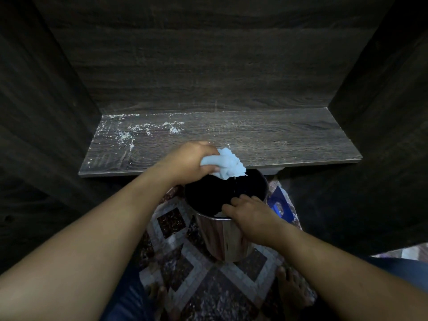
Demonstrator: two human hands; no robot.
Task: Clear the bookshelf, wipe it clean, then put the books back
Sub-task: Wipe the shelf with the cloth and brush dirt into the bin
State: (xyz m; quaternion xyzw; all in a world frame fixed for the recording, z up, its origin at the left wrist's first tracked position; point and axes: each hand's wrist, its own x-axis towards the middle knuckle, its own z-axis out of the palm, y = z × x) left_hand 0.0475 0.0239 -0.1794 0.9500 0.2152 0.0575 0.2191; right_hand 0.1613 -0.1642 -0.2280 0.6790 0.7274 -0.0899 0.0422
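A room in a home.
Dark wood-grain bookshelf (pixel 231 140) above a diamond-patterned floor (pixel 208 286), a shiny steel bin (pixel 222 239) standing on it, and the person's bare feet (pixel 293 288).

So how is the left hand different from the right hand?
The left hand grips a crumpled pale blue cloth; the right hand holds the rim of the shiny metal bin. The left hand is higher, by the front edge of the shelf, over the bin's mouth; the right hand sits lower, on the near rim. Both are bare, with fingers curled round something.
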